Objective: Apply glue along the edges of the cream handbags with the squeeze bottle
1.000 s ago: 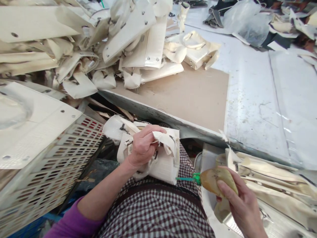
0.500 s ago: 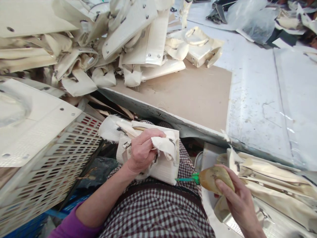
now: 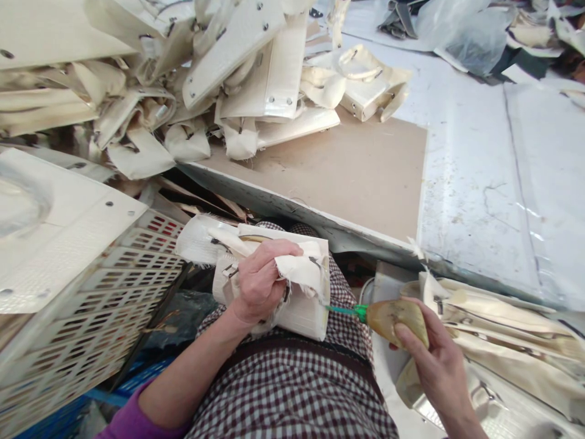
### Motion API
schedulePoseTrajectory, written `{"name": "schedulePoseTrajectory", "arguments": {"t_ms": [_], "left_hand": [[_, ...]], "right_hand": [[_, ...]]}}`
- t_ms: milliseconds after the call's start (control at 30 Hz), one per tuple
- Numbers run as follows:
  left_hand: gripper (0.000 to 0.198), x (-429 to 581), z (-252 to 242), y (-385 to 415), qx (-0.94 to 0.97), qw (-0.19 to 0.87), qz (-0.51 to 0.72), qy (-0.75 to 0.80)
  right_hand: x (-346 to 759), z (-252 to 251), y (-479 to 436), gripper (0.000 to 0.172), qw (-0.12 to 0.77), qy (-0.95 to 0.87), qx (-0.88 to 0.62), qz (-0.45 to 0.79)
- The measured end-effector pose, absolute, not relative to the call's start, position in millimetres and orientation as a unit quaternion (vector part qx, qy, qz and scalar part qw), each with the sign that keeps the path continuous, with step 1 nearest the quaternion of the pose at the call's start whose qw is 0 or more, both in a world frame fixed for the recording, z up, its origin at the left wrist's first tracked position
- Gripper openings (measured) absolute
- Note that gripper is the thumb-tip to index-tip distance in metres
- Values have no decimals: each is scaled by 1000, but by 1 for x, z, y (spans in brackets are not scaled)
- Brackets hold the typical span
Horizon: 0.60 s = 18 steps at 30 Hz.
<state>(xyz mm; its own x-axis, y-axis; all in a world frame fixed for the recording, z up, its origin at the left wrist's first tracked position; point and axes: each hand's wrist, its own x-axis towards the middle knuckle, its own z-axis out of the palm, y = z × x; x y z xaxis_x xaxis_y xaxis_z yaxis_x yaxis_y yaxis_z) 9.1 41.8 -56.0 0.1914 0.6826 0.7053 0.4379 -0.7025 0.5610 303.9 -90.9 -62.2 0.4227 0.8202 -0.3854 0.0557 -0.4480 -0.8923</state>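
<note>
My left hand is closed on a small cream handbag with frayed lining and metal fittings, held over my lap. The bag's folded lining pokes out past my fingers. In my right hand is a yellowish squeeze bottle, gripped between thumb and fingers. Its thin green nozzle points left, and the tip is at the bag's right edge; whether it touches I cannot tell. Below my hands spreads a checked apron.
Cream bags are piled on the table at the back left. A tan board lies on the white tabletop. At left stands a plastic crate with a cream panel on top. More cream bags lie at right.
The nozzle tip has moved up along the bag's right edge, the bottle rising slightly with my right hand. My left hand keeps its hold; the whole view has shifted a little.
</note>
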Motion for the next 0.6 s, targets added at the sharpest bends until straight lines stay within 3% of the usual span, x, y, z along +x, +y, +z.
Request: {"name": "schedulePoseTrajectory", "arguments": {"t_ms": [300, 467, 600], "left_hand": [[20, 10, -60, 43, 768, 113, 518, 359], [19, 11, -55, 44, 767, 112, 511, 371], [19, 7, -53, 38, 776, 122, 498, 367]], "right_hand": [[318, -71, -94, 59, 399, -304, -702, 505], [296, -56, -92, 51, 437, -261, -715, 480], [290, -52, -90, 56, 418, -268, -745, 445]]}}
